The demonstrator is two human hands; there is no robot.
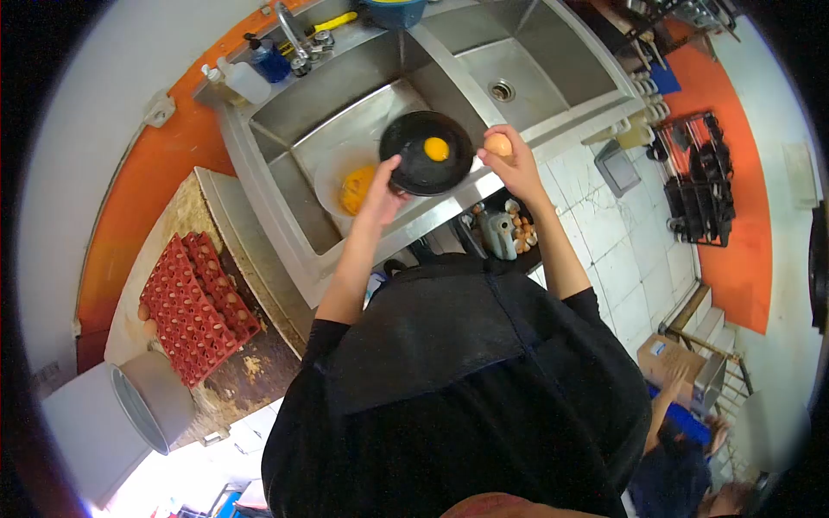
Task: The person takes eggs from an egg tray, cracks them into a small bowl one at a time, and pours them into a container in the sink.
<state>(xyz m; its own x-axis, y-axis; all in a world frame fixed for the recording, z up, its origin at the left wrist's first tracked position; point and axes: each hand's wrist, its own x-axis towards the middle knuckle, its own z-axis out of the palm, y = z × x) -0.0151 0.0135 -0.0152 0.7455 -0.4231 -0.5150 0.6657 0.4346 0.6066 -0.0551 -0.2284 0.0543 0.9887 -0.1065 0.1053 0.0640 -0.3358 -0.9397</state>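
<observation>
My left hand [383,195] grips the rim of a round black bowl [406,142], thumb over its edge, above the front of the sink. Inside the bowl lies a raw egg with a whole yolk [437,149]. Just right of the bowl, my right hand [515,167] is closed around a brown egg [498,144]; whether its shell is whole I cannot tell. Partly behind my left hand, a translucent container [328,179] in the sink basin holds several yolks [354,188].
Red egg trays [194,302] and a metal pot [155,401] stand on the worn left table. Eggshells [523,233] fill a bin below the sink's front edge. A faucet [294,39] and soap bottles [246,79] line the back. Another person [669,457] is at lower right.
</observation>
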